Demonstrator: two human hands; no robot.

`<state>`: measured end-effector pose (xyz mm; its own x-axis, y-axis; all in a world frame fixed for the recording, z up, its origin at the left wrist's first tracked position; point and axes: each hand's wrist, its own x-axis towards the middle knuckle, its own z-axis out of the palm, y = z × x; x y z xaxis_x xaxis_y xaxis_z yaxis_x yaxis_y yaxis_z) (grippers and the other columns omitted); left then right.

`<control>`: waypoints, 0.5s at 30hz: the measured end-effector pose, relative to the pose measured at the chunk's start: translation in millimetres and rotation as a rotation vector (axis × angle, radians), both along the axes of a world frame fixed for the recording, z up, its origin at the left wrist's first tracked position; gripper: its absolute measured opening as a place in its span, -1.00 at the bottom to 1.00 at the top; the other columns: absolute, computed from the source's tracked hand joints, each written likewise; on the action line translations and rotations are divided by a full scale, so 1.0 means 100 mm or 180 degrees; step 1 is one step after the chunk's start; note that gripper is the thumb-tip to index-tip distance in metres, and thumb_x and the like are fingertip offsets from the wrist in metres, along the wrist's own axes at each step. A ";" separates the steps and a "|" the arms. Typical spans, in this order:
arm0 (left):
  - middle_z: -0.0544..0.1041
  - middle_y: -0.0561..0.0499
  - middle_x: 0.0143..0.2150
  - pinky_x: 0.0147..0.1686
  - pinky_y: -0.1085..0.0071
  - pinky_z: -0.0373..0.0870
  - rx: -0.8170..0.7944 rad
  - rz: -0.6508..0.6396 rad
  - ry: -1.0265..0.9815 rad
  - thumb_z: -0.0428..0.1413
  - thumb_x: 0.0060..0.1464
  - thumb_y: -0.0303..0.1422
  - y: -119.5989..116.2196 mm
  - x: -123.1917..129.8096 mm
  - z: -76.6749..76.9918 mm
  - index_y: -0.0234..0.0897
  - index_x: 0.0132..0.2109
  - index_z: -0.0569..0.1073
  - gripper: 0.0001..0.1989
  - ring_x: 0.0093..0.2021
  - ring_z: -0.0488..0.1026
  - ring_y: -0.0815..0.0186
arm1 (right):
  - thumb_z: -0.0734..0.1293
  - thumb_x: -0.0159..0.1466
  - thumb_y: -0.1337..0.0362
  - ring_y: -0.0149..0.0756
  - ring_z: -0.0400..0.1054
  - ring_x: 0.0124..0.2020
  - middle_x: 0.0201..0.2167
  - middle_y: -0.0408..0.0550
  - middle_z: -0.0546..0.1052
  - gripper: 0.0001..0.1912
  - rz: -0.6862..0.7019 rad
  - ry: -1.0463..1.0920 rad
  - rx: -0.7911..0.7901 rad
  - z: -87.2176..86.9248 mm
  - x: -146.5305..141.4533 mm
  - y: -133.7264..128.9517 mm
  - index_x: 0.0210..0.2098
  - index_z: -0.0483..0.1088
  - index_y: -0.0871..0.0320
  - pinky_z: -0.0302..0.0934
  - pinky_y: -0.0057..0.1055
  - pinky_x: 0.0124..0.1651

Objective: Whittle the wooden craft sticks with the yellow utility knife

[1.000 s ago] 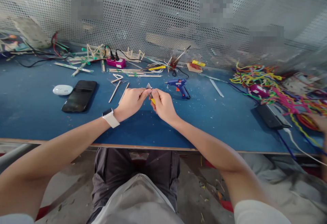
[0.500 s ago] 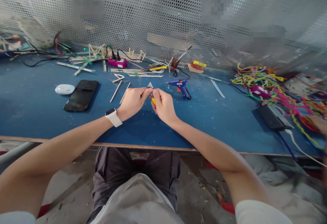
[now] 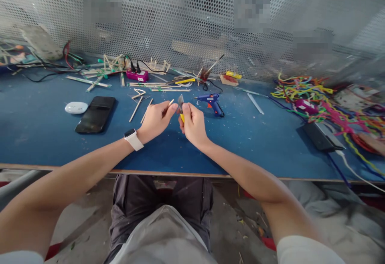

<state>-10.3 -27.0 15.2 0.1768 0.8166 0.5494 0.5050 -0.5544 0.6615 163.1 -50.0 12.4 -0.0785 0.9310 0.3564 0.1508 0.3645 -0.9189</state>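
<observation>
My right hand [image 3: 194,124] is closed round a yellow utility knife [image 3: 182,117], its metal blade [image 3: 181,100] pointing up and away from me. Just left of it, my left hand [image 3: 157,118] pinches a thin wooden stick [image 3: 171,102]; only the light tip shows above the thumb. A small gap separates the stick's tip from the blade. Two loose sticks [image 3: 136,109] lie on the blue table beside my left hand, below a small triangle of sticks [image 3: 138,92]. A blue glue gun [image 3: 212,102] rests to the right of my right hand.
A black phone [image 3: 95,114] and white mouse [image 3: 76,107] lie left. Along the back are a purple power strip [image 3: 137,75], stick frames [image 3: 112,64] and another yellow cutter [image 3: 185,81]. Colourful pipe cleaners [image 3: 303,91] and a black box [image 3: 321,136] occupy the right, before a perforated metal screen [image 3: 168,19].
My two hands have come slightly apart. The knife blade has moved off the stick to the right, and the stick's tip now shows above my left thumb.
</observation>
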 end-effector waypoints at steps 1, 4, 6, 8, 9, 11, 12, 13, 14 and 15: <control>0.21 0.13 -0.58 -0.44 0.29 0.00 -0.0019 0.0039 -0.0015 -0.06 0.57 0.25 0.00 -0.01 0.01 -0.15 -0.43 0.19 -0.29 -0.52 0.08 0.35 | 0.15 0.58 -0.52 -0.40 0.22 -0.66 -0.62 -0.27 0.33 -0.24 0.0004 0.0110 -0.0035 0.00 0.02 0.01 -0.23 0.39 0.04 0.11 -0.40 -0.55; 0.20 0.12 -0.56 -0.42 0.28 0.02 -0.0085 0.0081 -0.0079 -0.09 0.58 0.27 0.00 -0.03 0.04 -0.14 -0.42 0.17 -0.28 -0.51 0.10 0.34 | 0.21 0.55 -0.52 -0.37 0.19 -0.68 -0.62 -0.28 0.33 -0.27 0.0195 0.0420 0.0146 0.06 0.16 0.02 -0.15 0.47 0.02 0.13 -0.36 -0.57; 0.21 0.12 -0.55 -0.42 0.28 0.04 -0.0105 0.0030 -0.0152 -0.13 0.59 0.26 0.00 -0.04 0.04 -0.14 -0.42 0.20 -0.28 -0.50 0.13 0.33 | 0.35 0.46 -0.51 -0.33 0.20 -0.66 -0.62 -0.28 0.34 -0.32 0.0402 0.0256 0.0712 0.19 0.29 -0.03 -0.09 0.55 -0.01 0.18 -0.32 -0.53; 0.24 0.10 -0.53 -0.41 0.28 0.08 -0.0083 -0.0036 -0.0204 -0.16 0.61 0.25 0.00 -0.05 0.03 -0.15 -0.41 0.23 -0.29 -0.49 0.16 0.32 | 0.55 0.36 -0.36 -0.33 0.19 -0.64 -0.63 -0.26 0.35 -0.48 0.0684 -0.0485 0.1278 0.40 0.39 -0.16 -0.15 0.63 -0.05 0.23 -0.28 -0.50; 0.26 0.09 -0.52 -0.40 0.28 0.10 -0.0061 -0.0065 -0.0215 -0.16 0.62 0.23 0.00 -0.05 0.03 -0.15 -0.40 0.24 -0.29 -0.48 0.17 0.31 | 0.56 0.40 -0.22 -0.33 0.17 -0.64 -0.64 -0.26 0.33 -0.64 0.0989 -0.0900 0.1460 0.54 0.41 -0.25 -0.20 0.65 -0.09 0.22 -0.27 -0.51; 0.29 0.07 -0.51 -0.39 0.27 0.14 -0.0021 -0.0101 -0.0207 -0.15 0.63 0.20 0.00 -0.06 0.01 -0.15 -0.40 0.25 -0.31 -0.47 0.19 0.30 | 0.54 0.47 0.01 -0.32 0.18 -0.63 -0.64 -0.26 0.30 -0.87 0.1662 -0.1589 0.1684 0.80 0.35 -0.47 -0.20 0.70 -0.19 0.19 -0.28 -0.55; 0.30 0.07 -0.51 -0.39 0.27 0.14 -0.0009 -0.0108 -0.0197 -0.14 0.64 0.18 0.00 -0.06 0.01 -0.15 -0.40 0.26 -0.32 -0.47 0.20 0.30 | 0.55 0.46 0.04 -0.32 0.19 -0.62 -0.63 -0.25 0.30 -0.91 0.1826 -0.1707 0.1831 0.91 0.28 -0.59 -0.20 0.71 -0.23 0.17 -0.28 -0.57; 0.29 0.07 -0.52 -0.39 0.26 0.15 -0.0004 -0.0109 -0.0188 -0.13 0.64 0.16 0.00 -0.07 0.00 -0.15 -0.39 0.27 -0.33 -0.47 0.20 0.29 | 0.56 0.45 0.06 -0.32 0.21 -0.60 -0.61 -0.24 0.34 -0.94 0.1863 -0.1750 0.1960 0.99 0.20 -0.72 -0.20 0.72 -0.24 0.20 -0.28 -0.58; 0.28 0.07 -0.52 -0.39 0.26 0.15 -0.0002 -0.0106 -0.0178 -0.13 0.64 0.14 0.00 -0.07 0.00 -0.15 -0.39 0.27 -0.34 -0.47 0.20 0.29 | 0.56 0.44 0.10 -0.33 0.25 -0.58 -0.57 -0.23 0.40 -0.95 0.1930 -0.1854 0.2041 1.05 0.10 -0.86 -0.19 0.72 -0.26 0.25 -0.29 -0.57; 0.27 0.07 -0.53 -0.39 0.26 0.15 -0.0002 -0.0099 -0.0165 -0.12 0.65 0.13 0.00 -0.08 0.00 -0.14 -0.39 0.27 -0.35 -0.47 0.20 0.29 | 0.55 0.42 0.14 -0.33 0.27 -0.57 -0.55 -0.22 0.43 -0.93 0.1871 -0.1997 0.2046 1.08 0.00 -1.00 -0.18 0.73 -0.27 0.27 -0.29 -0.56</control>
<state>-17.8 -26.8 15.7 0.1735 0.8116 0.5579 0.4525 -0.5688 0.6868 163.4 -149.8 120.5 -0.7925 0.3399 0.5064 0.1727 0.9214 -0.3482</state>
